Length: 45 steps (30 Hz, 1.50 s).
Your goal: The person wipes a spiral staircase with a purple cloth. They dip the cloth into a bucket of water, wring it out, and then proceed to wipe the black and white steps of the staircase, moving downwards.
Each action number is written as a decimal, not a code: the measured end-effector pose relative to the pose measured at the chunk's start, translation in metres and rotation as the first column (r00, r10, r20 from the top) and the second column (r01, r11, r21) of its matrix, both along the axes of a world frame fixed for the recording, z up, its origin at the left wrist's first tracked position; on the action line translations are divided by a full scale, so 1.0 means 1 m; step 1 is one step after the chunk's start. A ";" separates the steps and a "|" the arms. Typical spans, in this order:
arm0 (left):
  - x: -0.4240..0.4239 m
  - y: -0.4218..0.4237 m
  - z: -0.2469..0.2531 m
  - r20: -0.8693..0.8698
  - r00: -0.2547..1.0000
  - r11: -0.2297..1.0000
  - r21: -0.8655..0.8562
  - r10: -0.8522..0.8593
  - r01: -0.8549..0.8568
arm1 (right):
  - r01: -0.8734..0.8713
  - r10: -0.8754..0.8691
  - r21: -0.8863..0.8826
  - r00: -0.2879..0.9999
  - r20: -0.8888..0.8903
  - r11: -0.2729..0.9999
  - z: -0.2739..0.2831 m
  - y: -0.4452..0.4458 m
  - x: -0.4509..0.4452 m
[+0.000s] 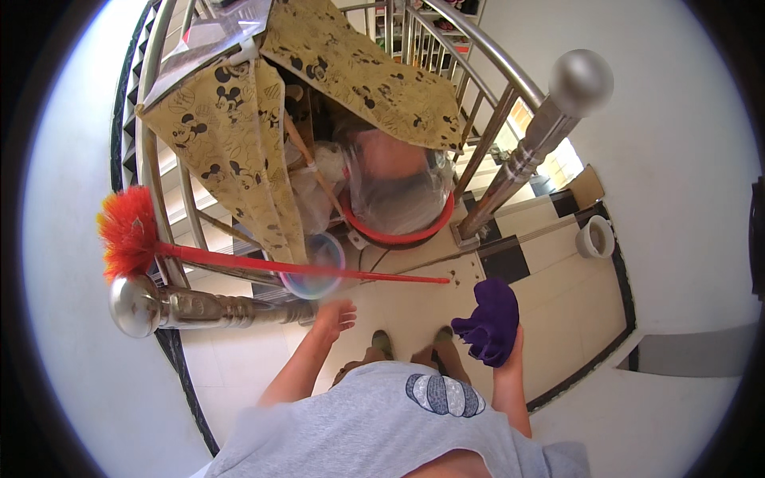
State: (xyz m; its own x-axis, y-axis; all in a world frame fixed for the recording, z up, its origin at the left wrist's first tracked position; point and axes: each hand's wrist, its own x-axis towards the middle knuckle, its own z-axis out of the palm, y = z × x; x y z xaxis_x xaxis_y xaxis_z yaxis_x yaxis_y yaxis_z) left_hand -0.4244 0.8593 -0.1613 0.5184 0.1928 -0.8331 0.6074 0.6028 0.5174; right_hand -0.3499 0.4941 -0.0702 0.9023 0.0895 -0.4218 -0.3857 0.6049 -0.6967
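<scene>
A crumpled purple cloth point(495, 319) is held in my right hand point(515, 349), which it mostly covers. My left hand point(336, 316) is empty, its fingers loosely apart, beside the base of a metal newel post point(230, 308). Just beyond it stands a translucent basin point(313, 281) with a bluish rim. A duster with a red pole point(251, 263) leans across the railing, its red-orange bristle head point(127, 230) at the left. Farther ahead, a patterned yellow cloth cover point(239, 155) drapes over a stand, with a plastic-wrapped bundle point(397, 179) in a red-rimmed tub point(400, 236) under it.
A ball-topped metal newel post point(517, 161) and handrail point(487, 45) rise at the right. Stairs point(541, 206) descend past them. A pale round pot point(596, 237) and a piece of cardboard point(586, 186) sit by the right wall. A wooden stick point(311, 164) leans under the cover.
</scene>
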 end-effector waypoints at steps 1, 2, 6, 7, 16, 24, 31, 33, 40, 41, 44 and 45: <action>0.005 -0.007 0.001 0.003 1.000 1.000 -0.007 -0.003 0.003 | -0.027 0.033 -0.067 0.996 0.081 0.997 0.001 -0.005 0.002; 0.011 -0.016 0.003 0.006 1.000 1.000 -0.015 -0.009 0.009 | -0.045 0.066 -0.137 0.985 0.158 0.990 0.002 -0.011 0.004; 0.038 -0.063 -0.007 0.040 0.997 0.998 -0.024 -0.063 0.064 | 0.021 0.027 -0.215 0.975 0.221 0.976 0.013 -0.048 0.002; 0.048 -0.082 -0.010 0.049 0.993 0.994 -0.036 -0.104 0.105 | 0.009 0.031 -0.162 0.969 0.245 0.987 0.010 -0.069 -0.001; 0.139 -0.303 -0.010 0.058 0.930 0.918 -0.143 -0.364 0.369 | 0.271 -0.276 0.051 0.945 0.178 0.961 -0.001 -0.271 -0.023; 0.192 -0.453 0.015 0.223 0.850 0.819 -0.238 -0.477 0.522 | 0.408 -0.470 0.292 0.863 0.187 0.865 0.034 -0.381 -0.002; 0.259 -0.495 -0.001 0.160 0.891 0.815 -0.363 -0.424 0.453 | 0.465 -0.480 0.133 0.799 0.361 0.875 -0.036 -0.456 0.075; 0.282 -0.506 -0.024 0.124 0.920 0.820 -0.420 -0.372 0.389 | 0.381 -0.449 0.267 0.850 0.276 0.885 -0.031 -0.467 0.103; 0.394 -0.624 -0.043 0.042 0.927 0.821 -0.450 -0.372 0.350 | 0.413 -0.448 0.216 0.880 0.154 0.885 0.020 -0.519 0.210; 0.416 -0.649 -0.038 0.012 0.921 0.824 -0.440 -0.390 0.356 | 0.441 -0.463 0.247 0.886 0.035 0.863 0.020 -0.532 0.224; 0.467 -0.702 -0.030 0.120 0.890 0.784 -0.432 -0.440 0.446 | 0.354 -0.385 0.232 0.917 0.107 0.906 0.035 -0.557 0.261; 0.484 -0.719 -0.023 0.138 0.878 0.770 -0.432 -0.458 0.470 | 0.370 -0.399 0.221 0.911 0.107 0.903 0.031 -0.570 0.269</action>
